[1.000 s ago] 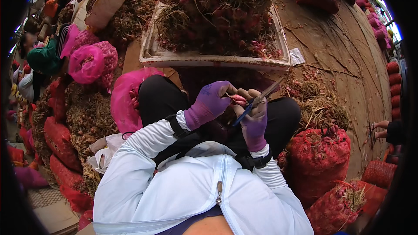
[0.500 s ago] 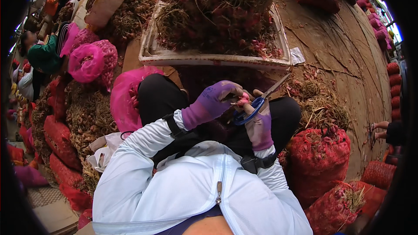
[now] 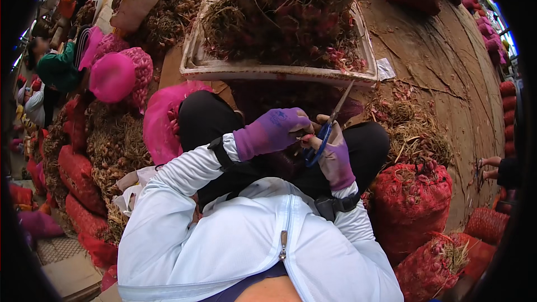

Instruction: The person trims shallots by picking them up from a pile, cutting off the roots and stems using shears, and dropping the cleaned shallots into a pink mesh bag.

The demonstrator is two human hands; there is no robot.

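In a purple glove, my left hand [image 3: 278, 130] is closed in a pinch at a small pinkish shallot [image 3: 306, 140], which is mostly hidden by fingertips. My right hand [image 3: 335, 159], gloved in purple with paler fingers, grips blue-handled scissors [image 3: 322, 138], their blades angled up toward the crate. Its fingertips also meet the shallot, so the two hands nearly touch above my crossed legs. Straight ahead is a white foam crate [image 3: 279, 74] heaped with shallots [image 3: 279, 19] and dry stalks.
A pink mesh bag [image 3: 162, 117] rests against my left knee. At my right stand full red mesh sacks [image 3: 411, 207], with a heap of dry stalks [image 3: 417, 134] beyond. More shallot bundles [image 3: 117, 151] lie at left. A person in green [image 3: 59, 70] sits farther left.
The scissors have tipped more upright, with the blades swinging left. Less of the pink shallot shows between my fingertips now. My hands stay close together.
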